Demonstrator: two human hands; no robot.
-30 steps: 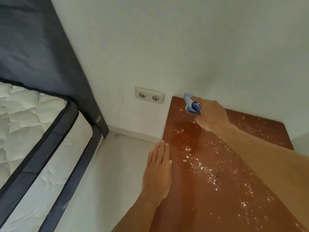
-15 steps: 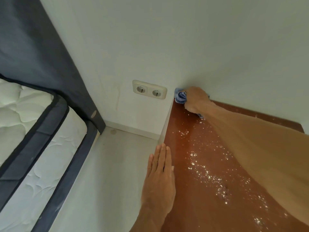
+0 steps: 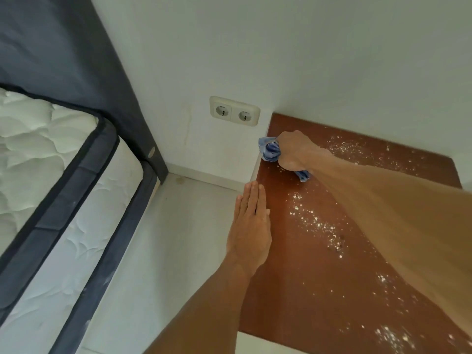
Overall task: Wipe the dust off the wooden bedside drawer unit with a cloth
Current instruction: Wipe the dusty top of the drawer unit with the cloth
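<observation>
The reddish-brown wooden top of the bedside drawer unit fills the right half of the view, speckled with white dust down its middle and toward the back right. My right hand is shut on a bunched blue cloth and presses it onto the top near the far left edge. My left hand is flat with fingers together, held at the left edge of the top, and holds nothing.
A white wall rises behind the unit, with a double socket just left of it. A bed with a white quilted mattress and dark blue frame stands at the left. Pale floor lies between bed and unit.
My right hand has drawn the cloth back from the far left corner toward me along the left edge. The left hand has hardly shifted.
</observation>
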